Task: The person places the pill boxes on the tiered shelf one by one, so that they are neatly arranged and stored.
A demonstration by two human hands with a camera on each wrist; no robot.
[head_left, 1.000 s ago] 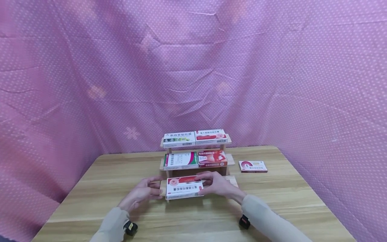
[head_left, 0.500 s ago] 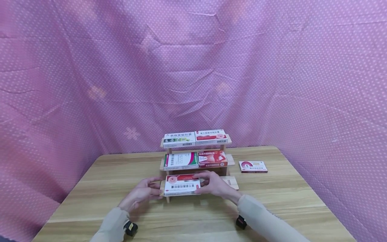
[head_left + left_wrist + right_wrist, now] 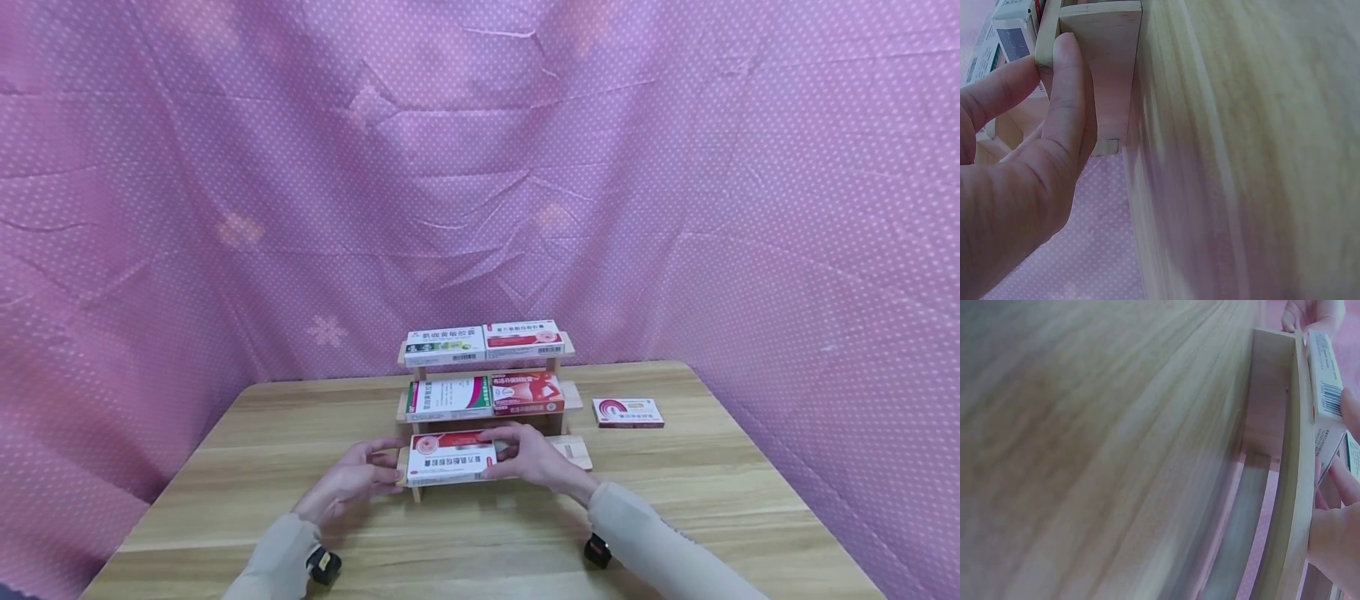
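My right hand [image 3: 536, 458] holds a white and red medicine box [image 3: 453, 462] by its right end, thumb in front and fingers behind. The box lies on the left part of the bottom tier of a small three-tier wooden display rack [image 3: 576, 452]. At that tier's left end, my left hand [image 3: 354, 479] pinches the board between thumb and fingers, as the left wrist view shows against the rack's side panel [image 3: 1107, 69]. In the right wrist view the box's barcode side [image 3: 1329, 394] faces the camera, next to the right fingers [image 3: 1344, 481].
On the middle tier are a white-green box [image 3: 450, 397] and a red box [image 3: 527, 392]. The top tier bears another white-green box [image 3: 445, 343] and a white-red box [image 3: 523, 337]. A thin white-maroon box [image 3: 628, 412] lies on the wooden table [image 3: 300, 417], right of the rack.
My right hand has shifted the medicine box slightly left and back, so it now lies squarer on the bottom tier. The left hand has stayed in place.
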